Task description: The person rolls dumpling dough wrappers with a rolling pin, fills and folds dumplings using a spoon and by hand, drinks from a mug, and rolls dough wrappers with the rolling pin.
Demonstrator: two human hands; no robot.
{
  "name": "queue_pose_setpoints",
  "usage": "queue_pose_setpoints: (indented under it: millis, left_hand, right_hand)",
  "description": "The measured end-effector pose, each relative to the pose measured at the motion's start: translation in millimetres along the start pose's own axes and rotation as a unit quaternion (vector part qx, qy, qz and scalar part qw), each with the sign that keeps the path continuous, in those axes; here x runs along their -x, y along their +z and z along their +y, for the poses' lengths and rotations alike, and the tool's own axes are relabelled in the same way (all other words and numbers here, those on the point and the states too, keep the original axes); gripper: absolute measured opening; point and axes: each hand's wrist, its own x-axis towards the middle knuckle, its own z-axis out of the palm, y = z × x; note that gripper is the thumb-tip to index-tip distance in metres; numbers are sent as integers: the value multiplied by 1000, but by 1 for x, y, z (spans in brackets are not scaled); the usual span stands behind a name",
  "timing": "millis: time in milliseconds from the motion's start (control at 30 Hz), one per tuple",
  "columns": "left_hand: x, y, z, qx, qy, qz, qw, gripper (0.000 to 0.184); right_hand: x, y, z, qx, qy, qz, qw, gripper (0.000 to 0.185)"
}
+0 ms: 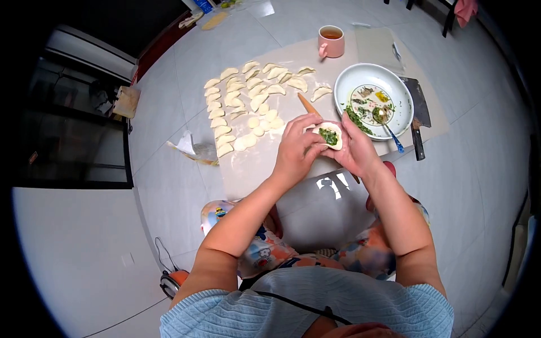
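Low table, its pale work surface dusted with flour at the left. White bowl on the right side, wide and shallow, chopped greens clinging along its near left part; a blue-handled spoon leans over the near rim. Cleaver just beyond the bowl's right edge, dark blade, black handle toward the person. Both hands meet near the table's near side. Left hand: fingers curled, mostly closed, thumb and fingertips pinching the left edge of a filled wrapper. Right hand: half open, cupped around the wrapper's right side, thumb extended; its other fingers are partly hidden beneath. Rolling pin, brown wood, slanting under the hands, only its ends in sight. Pink mug at the far side, reddish-brown liquid inside. Folded dumplings left of the bowl, pale, crescent-shaped, in loose rows. Flat round wrappers lie close by, some overlapping, left of the hands. The filled wrapper, held up between both hands left of the bowl: off-white, thin, roughly round, unsealed, rim slightly raised. Filling at its centre: dark green, chopped, moist-looking, with paler flecks.
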Motion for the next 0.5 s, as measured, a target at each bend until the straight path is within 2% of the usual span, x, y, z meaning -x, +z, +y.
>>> queue_pose_setpoints:
  millis: [67,100,133,167,333,500]
  left_hand:
    - [2,-3,0,53,-79,25,995,13]
    - [3,-4,1,51,-82,28,995,13]
    - [3,-5,1,106,-146,28,983,13]
    - [3,-6,1,161,-209,27,964,12]
    - [7,-8,-9,142,-196,37,969,12]
    - [6,-12,-7,161,-205,27,965,12]
  right_hand:
    - [-1,4,6,75,10,11,997,53]
    - [0,6,8,77,8,-9,997,47]
    - [-1,5,11,78,11,-11,997,47]
    - [-2,4,14,136,2,-25,990,44]
    - [-1,12,19,299,-23,-20,954,36]
    - [3,18,16,337,-35,-4,941,34]
